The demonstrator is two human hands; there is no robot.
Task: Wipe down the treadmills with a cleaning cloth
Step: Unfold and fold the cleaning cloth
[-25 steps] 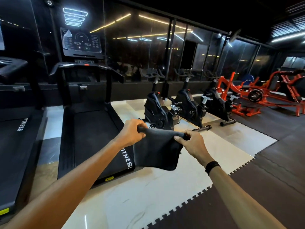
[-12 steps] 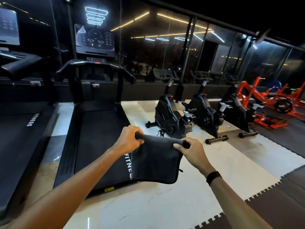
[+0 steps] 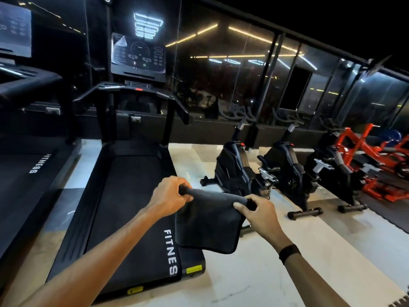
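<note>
A dark grey cleaning cloth [image 3: 210, 224] hangs folded in front of me, held up by its top edge. My left hand [image 3: 171, 197] grips the cloth's left corner and my right hand [image 3: 257, 212] pinches the right corner. Below and ahead lies a black treadmill [image 3: 124, 196] with a "FITNESS" belt, handrails and a console [image 3: 138, 55] at its far end. The cloth hangs over the treadmill's near right corner without touching it. A second treadmill [image 3: 26, 173] stands at the left edge, partly cut off.
Three black exercise bikes [image 3: 239, 169] stand in a row to the right on the pale floor [image 3: 276, 251]. Orange weight machines [image 3: 376, 165] sit further right on dark matting. A dark glass wall [image 3: 221, 74] runs behind all the machines.
The view has swung left and moved closer, so the treadmill now lies more directly ahead. Both hands keep the same hold on the cloth.
</note>
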